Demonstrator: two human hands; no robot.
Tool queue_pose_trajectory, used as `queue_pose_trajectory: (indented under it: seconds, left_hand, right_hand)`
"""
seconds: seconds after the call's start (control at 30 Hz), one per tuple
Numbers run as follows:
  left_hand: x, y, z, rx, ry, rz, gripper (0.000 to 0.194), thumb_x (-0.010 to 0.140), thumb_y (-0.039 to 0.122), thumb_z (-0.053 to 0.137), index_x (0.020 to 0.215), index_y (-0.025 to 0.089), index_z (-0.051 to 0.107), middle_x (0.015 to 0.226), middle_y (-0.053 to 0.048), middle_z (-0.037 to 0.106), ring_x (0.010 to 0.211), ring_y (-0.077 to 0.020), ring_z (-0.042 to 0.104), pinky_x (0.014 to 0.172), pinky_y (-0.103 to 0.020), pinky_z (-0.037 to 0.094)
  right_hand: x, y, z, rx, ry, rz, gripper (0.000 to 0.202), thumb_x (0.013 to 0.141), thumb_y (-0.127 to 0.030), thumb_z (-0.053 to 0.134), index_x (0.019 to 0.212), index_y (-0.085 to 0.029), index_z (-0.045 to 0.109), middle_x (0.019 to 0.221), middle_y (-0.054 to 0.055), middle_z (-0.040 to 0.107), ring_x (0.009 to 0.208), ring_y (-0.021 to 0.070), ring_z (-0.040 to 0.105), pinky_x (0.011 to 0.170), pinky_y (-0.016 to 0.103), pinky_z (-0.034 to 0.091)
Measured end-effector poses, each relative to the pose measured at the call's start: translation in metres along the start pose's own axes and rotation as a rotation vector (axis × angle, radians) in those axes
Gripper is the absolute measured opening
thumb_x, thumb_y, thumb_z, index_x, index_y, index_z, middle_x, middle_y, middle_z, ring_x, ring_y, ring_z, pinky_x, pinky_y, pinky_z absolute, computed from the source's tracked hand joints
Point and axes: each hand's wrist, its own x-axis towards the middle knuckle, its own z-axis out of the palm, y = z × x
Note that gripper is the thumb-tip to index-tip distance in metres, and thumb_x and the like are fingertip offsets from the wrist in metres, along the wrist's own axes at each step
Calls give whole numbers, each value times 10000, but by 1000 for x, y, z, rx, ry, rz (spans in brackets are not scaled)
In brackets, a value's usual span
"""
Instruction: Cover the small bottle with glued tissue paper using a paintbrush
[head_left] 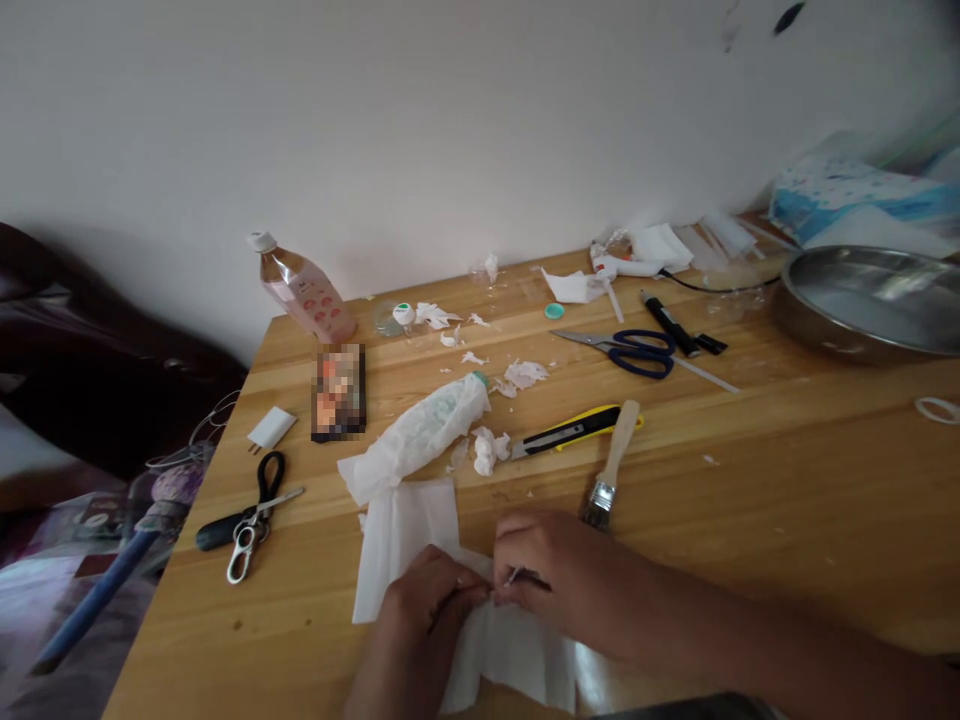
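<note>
Nearest to the camera, at the lower centre of the frame, pinches thin white paper (525,665) with the left hand (429,605) and the right hand (547,565), with the fingertips of both closed on it and almost meeting. Shows also something small among the right fingers, too unclear for naming. Just above the left hand, has a flat white sheet (409,515); cannot tell if joined with the pinched paper or separate.

A little higher, at the centre, has a wrapped bottle (427,430) in white paper, lying on its side with the green end toward the upper right. Near its right side, has white scraps (490,450), a black and yellow cutter knife (574,430) with the blade to the left, and a brush (621,445) with bristles toward the right hand and wooden handle at the end of the knife.

Farther, at the left of the wooden table (787,510), shows a white plug adapter (271,428). At upper left, has a pink bottle (313,298) standing before the wall (450,120). At upper right, has blue-handled scissors (640,352), a white glue gun (630,267) and, near the right edge, a metal bowl (825,335).
</note>
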Motion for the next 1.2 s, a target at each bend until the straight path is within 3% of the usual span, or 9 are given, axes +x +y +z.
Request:
queue_pose_trajectory:
  seconds: [0.1,0.23,0.37,0.47,0.6,0.73,0.97,1.1,1.2]
  left_hand:
    - [2,1,1,-40,50,-60,191,893,267,580,768,230,720,763,-7,666,746,-150,644,711,-231,491]
    - [3,6,2,-100,98,-172,192,880,358,589,809,247,729,797,-7,699,765,-163,637,740,-237,475]
    - [2,17,2,-137,109,-235,219,882,400,571,934,254,726,888,-10,726,841,-179,644,760,-237,453]
    - [2,25,-3,-158,22,-257,373,930,502,453,924,226,704,799,-16,693,757,-177,609,690,-242,440]
    - [7,29,-8,-105,-85,-207,391,849,575,555,895,207,677,787,-18,661,766,-187,577,692,-248,410]
    - [17,29,-4,-23,-124,-260,311,875,474,558,755,200,644,715,-6,624,710,-164,534,654,-243,375]
    - [19,30,2,-406,-184,-369,404,831,606,568,783,206,594,676,14,556,619,-142,519,555,-225,400]
    - [21,34,7,-307,-66,-323,402,837,588,570,775,198,643,712,-5,604,685,-161,538,610,-231,417]
    - [21,40,9,-199,8,-257,388,856,575,545,824,211,676,746,-7,652,726,-174,548,668,-243,396]
  right_hand:
    - [-2,-3,-6,77,-3,103,111,817,-185,699,927,-190,709,924,9,682,902,154,618,787,237,407]
    - [-2,-5,-13,147,3,263,650,663,-451,828,1223,-202,613,1160,64,670,1056,246,597,840,294,420]
    - [1,0,-13,210,-35,291,332,715,-444,768,915,-189,695,802,-2,694,749,166,616,592,225,369]
    - [1,2,-12,188,15,257,177,784,-357,689,765,-181,683,679,-32,646,659,115,572,553,211,321]
    - [1,0,-18,157,27,231,136,778,-321,671,797,-189,701,740,-28,680,687,106,589,578,205,333]
    - [-4,-8,-29,95,2,233,117,774,-293,656,770,-183,695,723,-27,677,655,97,570,564,206,323]
    - [-19,-12,-42,238,17,184,74,779,-179,564,751,-179,633,679,-57,600,633,75,512,564,180,337]
    - [-24,-9,-47,285,-47,242,154,818,-319,624,885,-187,663,773,-27,651,683,110,556,583,199,357]
    - [-24,-5,-47,279,-59,298,369,721,-423,753,996,-195,661,870,-3,683,748,148,594,598,212,363]
